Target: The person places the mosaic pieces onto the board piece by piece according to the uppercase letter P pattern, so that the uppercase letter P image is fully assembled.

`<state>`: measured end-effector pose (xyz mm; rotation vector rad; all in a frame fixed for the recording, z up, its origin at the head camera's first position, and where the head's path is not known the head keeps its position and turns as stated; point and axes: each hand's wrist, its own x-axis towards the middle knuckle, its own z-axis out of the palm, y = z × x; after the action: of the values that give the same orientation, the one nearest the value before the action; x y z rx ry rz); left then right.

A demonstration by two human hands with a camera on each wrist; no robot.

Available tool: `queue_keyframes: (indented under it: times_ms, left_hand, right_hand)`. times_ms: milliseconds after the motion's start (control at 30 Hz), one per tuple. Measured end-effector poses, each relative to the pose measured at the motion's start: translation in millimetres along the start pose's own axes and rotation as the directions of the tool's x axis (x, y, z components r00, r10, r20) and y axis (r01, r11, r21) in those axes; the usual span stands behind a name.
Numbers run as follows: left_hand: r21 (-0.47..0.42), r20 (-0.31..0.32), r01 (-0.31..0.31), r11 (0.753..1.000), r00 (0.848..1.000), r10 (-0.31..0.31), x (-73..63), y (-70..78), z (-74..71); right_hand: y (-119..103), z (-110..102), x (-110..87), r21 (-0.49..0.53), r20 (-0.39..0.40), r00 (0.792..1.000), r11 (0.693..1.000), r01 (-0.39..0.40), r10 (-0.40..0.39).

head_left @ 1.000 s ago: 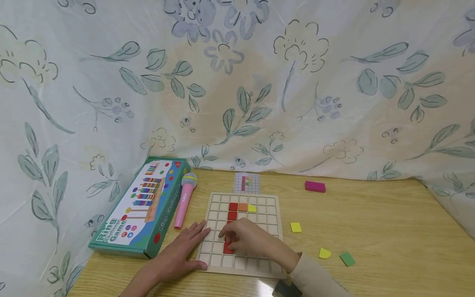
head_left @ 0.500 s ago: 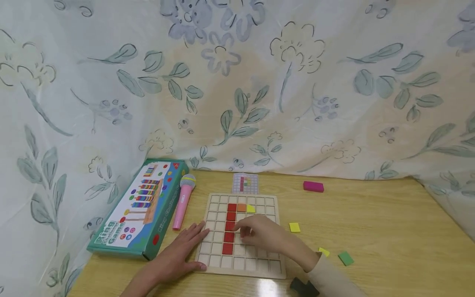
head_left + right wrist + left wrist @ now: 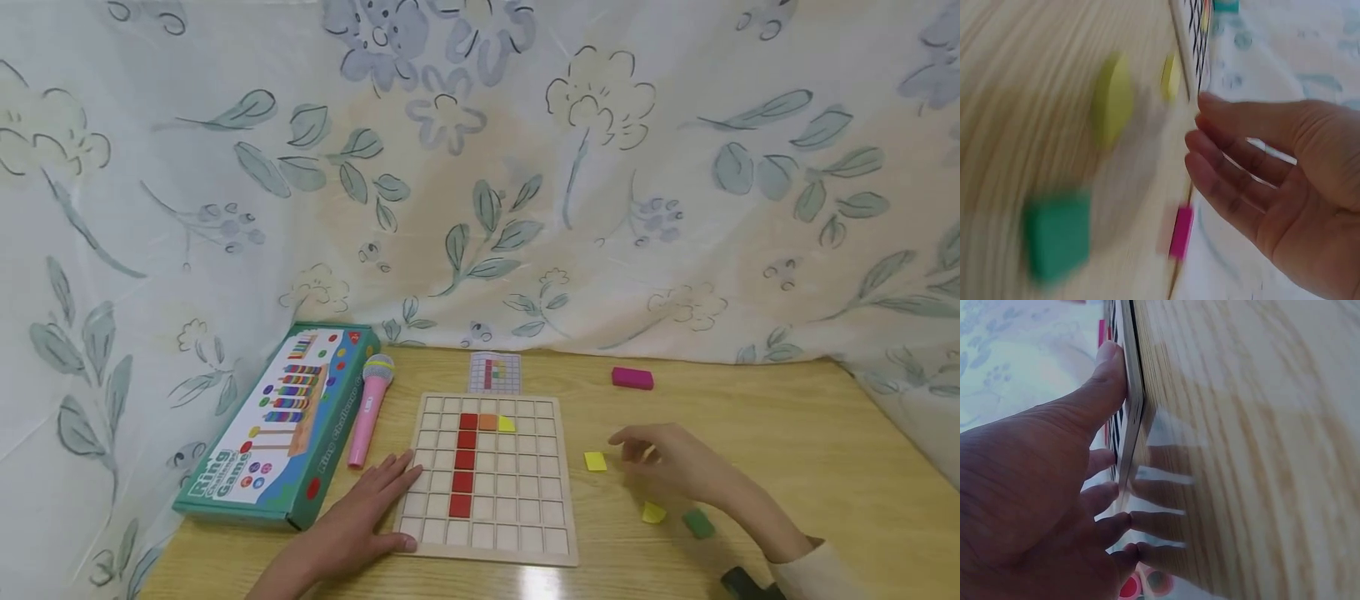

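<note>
A wooden grid board [image 3: 525,533] lies on the table, holding a column of several red tiles [image 3: 462,482]. Beside the top red one sit an orange tile [image 3: 488,422] and a yellow curved-corner tile [image 3: 507,424]. My left hand [image 3: 358,518] rests along the board's left edge, fingers spread and thumb at the near corner. Off the board's right side, my right hand [image 3: 678,468] is above the table with loosely bent fingers, holding nothing. Nearest it are a yellow square tile [image 3: 596,462], a yellow rounded tile [image 3: 653,512] and a green square tile [image 3: 1059,237].
Behind the board lies a printed pattern card [image 3: 495,372]. A pink toy microphone [image 3: 365,421] and a boxed ring game [image 3: 262,425] are at left. A magenta block [image 3: 633,378] lies at the back right, before a floral curtain [image 3: 480,208].
My right hand has left the board and moved right over the loose tiles. The whole red column now shows where it had been partly covered. My left hand has stayed put.
</note>
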<state>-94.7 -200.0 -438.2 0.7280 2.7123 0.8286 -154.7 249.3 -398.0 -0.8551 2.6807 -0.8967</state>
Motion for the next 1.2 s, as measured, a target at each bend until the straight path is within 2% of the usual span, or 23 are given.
queue_keyframes:
  times_ms: [133,267,500,600,767,933,1067,1200]
  left_hand:
    - [0.008,-0.003,-0.007,1.000,1.000,0.007,0.2,-0.8,0.5]
    - [0.006,-0.008,-0.021,1.000,1.000,0.021,0.6,-0.3,-0.3]
    - [0.006,-0.008,-0.019,1.000,1.000,0.019,-0.6,-0.4,-1.1]
    - [0.011,-0.015,-0.027,1.000,1.000,0.027,-0.4,-0.6,0.1]
    - [0.011,-0.010,-0.015,1.000,1.000,0.015,0.3,-1.0,0.9]
    - [0.012,0.001,0.001,1.000,1.000,-0.001,0.8,-1.8,0.6]
    - [0.006,-0.003,-0.012,1.000,1.000,0.012,1.4,-1.3,0.7]
    - [0.006,-0.011,-0.024,1.000,1.000,0.024,1.6,-0.3,0.4]
  right_hand:
    - [19.2,-11.6,-25.7,0.003,0.047,0.998,0.999,-0.034,0.034]
    - [33.6,-17.5,-47.6,0.050,0.092,0.993,0.996,-0.072,0.068]
    - [48.8,-10.9,-69.3,0.108,0.094,0.995,0.994,-0.023,0.013]
    - [51.3,-5.2,-72.4,0.131,0.065,0.998,0.991,0.005,-0.013]
    - [52.6,0.8,-72.5,0.105,0.011,0.999,0.993,0.049,-0.050]
    - [50.0,-0.2,-69.2,0.065,0.029,1.000,0.998,0.006,-0.008]
    - [46.1,-0.8,-63.1,0.030,0.022,0.999,0.999,-0.035,0.034]
    - [42.0,-0.9,-52.6,0.029,0.001,1.000,0.999,-0.016,0.016]
